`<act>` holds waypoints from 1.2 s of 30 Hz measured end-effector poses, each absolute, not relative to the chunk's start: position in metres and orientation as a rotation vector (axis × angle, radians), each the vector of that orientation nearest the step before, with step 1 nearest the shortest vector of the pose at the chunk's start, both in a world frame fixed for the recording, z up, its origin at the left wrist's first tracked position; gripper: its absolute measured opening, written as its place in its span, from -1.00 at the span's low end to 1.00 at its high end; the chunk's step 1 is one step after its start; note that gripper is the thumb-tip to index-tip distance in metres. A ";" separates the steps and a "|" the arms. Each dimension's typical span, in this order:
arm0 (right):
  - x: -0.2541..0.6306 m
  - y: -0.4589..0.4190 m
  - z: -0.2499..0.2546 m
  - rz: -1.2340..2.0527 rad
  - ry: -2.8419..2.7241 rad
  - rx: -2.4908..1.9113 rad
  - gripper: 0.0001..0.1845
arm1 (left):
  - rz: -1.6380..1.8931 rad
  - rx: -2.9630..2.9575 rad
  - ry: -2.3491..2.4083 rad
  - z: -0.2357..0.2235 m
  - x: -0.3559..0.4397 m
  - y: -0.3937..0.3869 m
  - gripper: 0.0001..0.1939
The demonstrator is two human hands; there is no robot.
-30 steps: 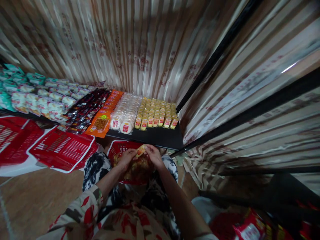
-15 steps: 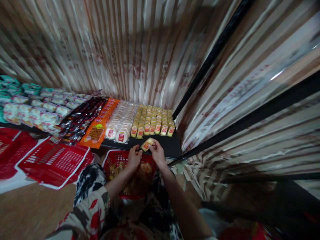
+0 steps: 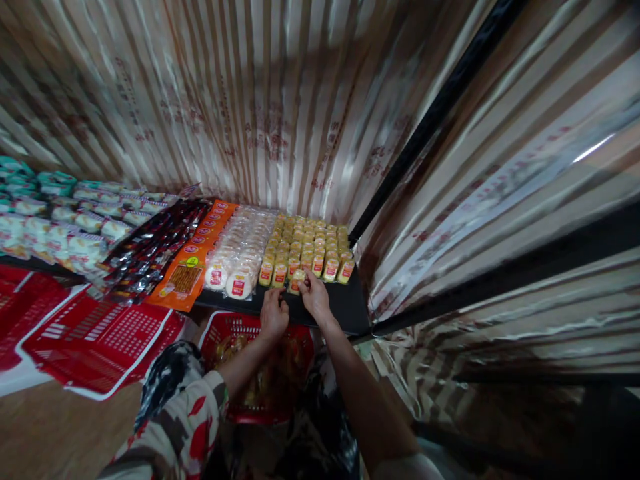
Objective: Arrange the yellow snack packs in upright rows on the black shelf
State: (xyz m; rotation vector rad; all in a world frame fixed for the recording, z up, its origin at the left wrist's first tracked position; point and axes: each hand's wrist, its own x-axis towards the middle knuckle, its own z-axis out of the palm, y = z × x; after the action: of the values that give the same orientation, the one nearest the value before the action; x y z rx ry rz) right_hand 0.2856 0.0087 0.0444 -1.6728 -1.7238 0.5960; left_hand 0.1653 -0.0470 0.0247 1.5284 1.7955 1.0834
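My right hand pinches a small yellow snack packet at the front of the rows of like yellow packets on the black shelf. My left hand hovers just left of it over the shelf's front edge, fingers curled, with nothing seen in them. Below both hands a red basket with more packets rests on my lap.
Left of the yellow rows lie round white packets, an orange pack, dark wrappers and green-white packets. Red baskets lie on the floor at left. Striped foil sheeting backs the shelf, with a black post at right.
Both hands rose from the red basket to the shelf. The right hand carried the yellow packet forward to the front row of yellow packets.
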 end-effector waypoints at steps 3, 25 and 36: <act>0.283 0.017 0.039 0.635 -1.704 -1.648 -0.52 | 1.052 1.526 1.820 0.024 0.161 -0.042 -0.59; 0.256 0.005 0.005 0.568 -1.439 -1.611 -0.81 | 0.987 1.572 1.838 0.014 0.157 -0.031 -0.60; 0.257 -0.016 0.012 0.477 -1.455 -1.556 -0.77 | 1.184 1.481 1.717 0.014 0.147 -0.049 -0.71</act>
State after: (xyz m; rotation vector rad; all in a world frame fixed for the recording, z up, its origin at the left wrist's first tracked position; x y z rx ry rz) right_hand 0.2574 -0.0161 0.0122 -1.5558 -1.4549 0.4767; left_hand 0.1470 -0.0491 0.0140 1.4807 1.7173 1.1836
